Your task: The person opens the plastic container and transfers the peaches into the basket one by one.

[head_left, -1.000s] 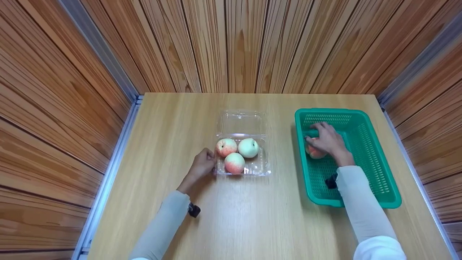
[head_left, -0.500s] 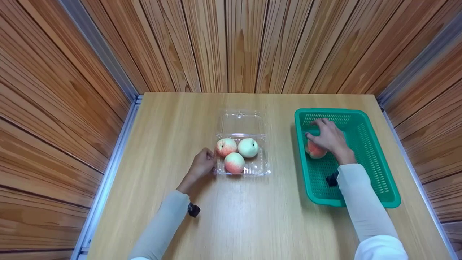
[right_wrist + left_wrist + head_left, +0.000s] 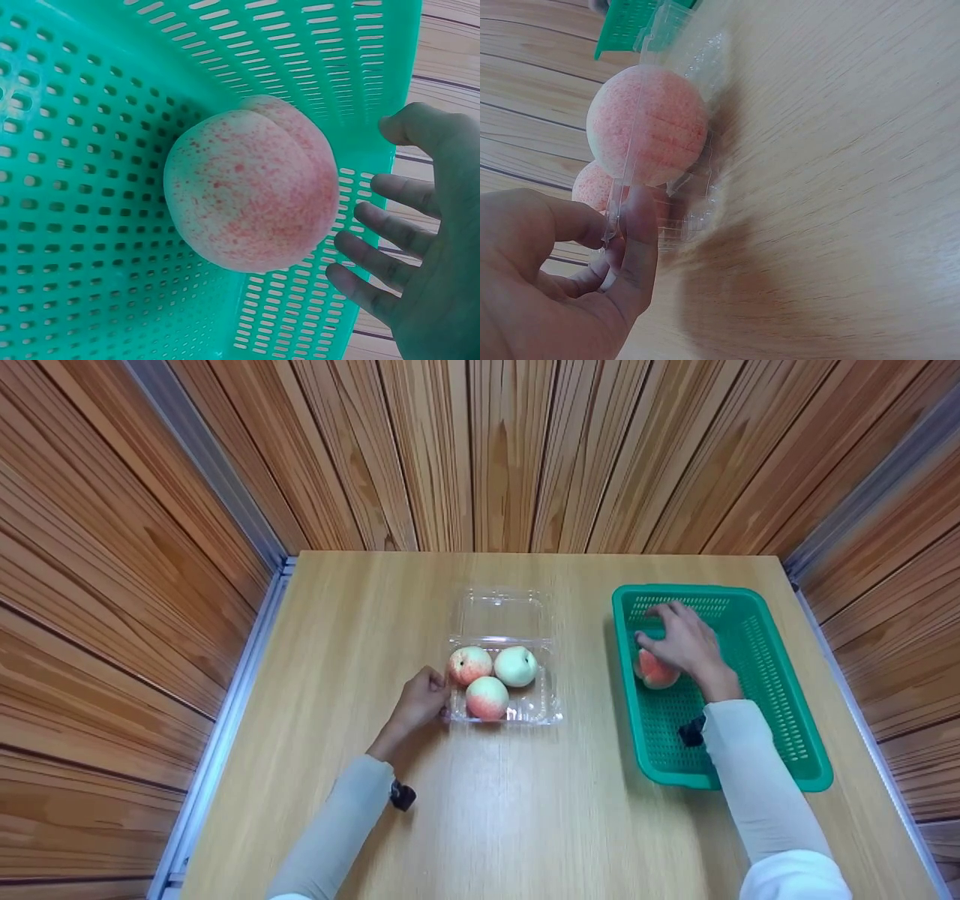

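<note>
Hovers with right grip (image 3: 686, 645) spread and empty above peach (image 3: 251, 187) inside green basket (image 3: 742, 660), pinching clear clamshell (image 3: 502, 621) left of basket with left grip (image 3: 418, 697).

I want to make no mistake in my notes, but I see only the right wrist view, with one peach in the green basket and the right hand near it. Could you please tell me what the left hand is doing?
Observer: The left hand pinches the edge of a clear plastic container.

Operator: Thank you. Is there something inside it?

Observer: Yes, three peaches lie in it, two in a far row and one nearer.

Operator: And is it closed?

Observer: No, its clear lid is open, folded back at the far side in the head view.
</note>
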`<action>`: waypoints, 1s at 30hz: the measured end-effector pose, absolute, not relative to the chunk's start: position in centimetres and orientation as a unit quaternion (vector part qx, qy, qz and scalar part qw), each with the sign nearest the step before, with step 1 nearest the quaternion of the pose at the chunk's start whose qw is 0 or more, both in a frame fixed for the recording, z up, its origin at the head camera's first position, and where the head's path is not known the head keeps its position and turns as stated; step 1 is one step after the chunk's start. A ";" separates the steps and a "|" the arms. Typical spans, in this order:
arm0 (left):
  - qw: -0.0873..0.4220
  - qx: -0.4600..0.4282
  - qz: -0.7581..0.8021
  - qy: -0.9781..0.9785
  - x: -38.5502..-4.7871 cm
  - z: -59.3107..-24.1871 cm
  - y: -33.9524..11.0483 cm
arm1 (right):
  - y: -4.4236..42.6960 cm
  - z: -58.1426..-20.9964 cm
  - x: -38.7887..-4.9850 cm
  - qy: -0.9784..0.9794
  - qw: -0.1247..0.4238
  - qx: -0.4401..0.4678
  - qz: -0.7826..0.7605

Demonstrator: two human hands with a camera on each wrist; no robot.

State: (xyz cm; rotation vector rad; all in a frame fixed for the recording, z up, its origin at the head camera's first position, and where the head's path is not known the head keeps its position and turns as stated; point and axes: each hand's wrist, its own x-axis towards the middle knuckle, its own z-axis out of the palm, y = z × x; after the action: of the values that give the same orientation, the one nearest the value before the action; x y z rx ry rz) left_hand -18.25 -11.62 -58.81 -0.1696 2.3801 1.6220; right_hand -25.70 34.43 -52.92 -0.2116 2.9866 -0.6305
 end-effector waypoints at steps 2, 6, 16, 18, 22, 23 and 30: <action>0.130 -0.061 0.561 0.815 -18.2 -58.7 -11.6 | 34.3 -52.7 -25.6 0.975 0.041 -0.069 -0.206; 0.132 -0.065 0.570 0.808 -18.2 -58.6 -11.5 | 34.1 -52.5 -25.6 0.975 0.036 -0.072 -0.205; 0.138 -0.064 0.550 0.821 -18.2 -58.4 -11.5 | 33.8 -52.3 -25.3 0.977 0.007 -0.087 -0.196; 0.141 -0.066 0.552 0.819 -18.1 -58.4 -11.5 | 33.7 -52.1 -25.3 0.977 0.002 -0.088 -0.196; 0.141 -0.070 0.562 0.812 -18.1 -58.4 -11.5 | 33.5 -51.7 -25.1 0.977 -0.004 -0.092 -0.194; 0.140 -0.070 0.563 0.811 -18.1 -58.4 -11.5 | 33.5 -51.6 -25.0 0.976 -0.004 -0.092 -0.195; 0.127 -0.063 0.560 0.816 -18.2 -58.5 -11.5 | 33.3 -51.2 -24.9 0.976 -0.013 -0.094 -0.196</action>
State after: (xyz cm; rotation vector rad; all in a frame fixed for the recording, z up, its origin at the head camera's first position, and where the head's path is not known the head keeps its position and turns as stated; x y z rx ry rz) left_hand -18.16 -11.51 -58.54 -0.1840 2.3758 1.6303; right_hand -24.92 33.27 -51.24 -0.2976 3.0913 -0.6219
